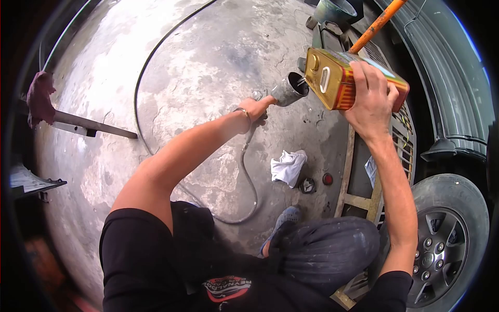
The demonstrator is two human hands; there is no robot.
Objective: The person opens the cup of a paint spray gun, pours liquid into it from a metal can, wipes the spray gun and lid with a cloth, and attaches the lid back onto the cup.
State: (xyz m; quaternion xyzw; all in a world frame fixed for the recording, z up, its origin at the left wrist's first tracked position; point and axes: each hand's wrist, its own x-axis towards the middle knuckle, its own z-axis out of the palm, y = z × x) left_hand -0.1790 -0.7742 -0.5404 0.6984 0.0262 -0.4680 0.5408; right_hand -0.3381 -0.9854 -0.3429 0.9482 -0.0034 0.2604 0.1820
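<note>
My right hand (371,99) grips a rectangular gold, red and yellow metal can (338,78) from above, tilted so its top faces left. Liquid runs from the can's opening into a dark grey cup (288,92) just left of it. My left hand (256,110) is closed around something below and left of the cup, seemingly the body of a spray gun, which my fingers mostly hide. A hose (244,156) trails down from that hand to the floor.
On the concrete floor (208,62) lie a white cloth (287,167), a round open lid or ring (307,185) and a small red cap (327,179). A metal grate frame (358,202), a vehicle wheel (442,239), an orange pole (378,26) and a bucket (335,11) stand at right.
</note>
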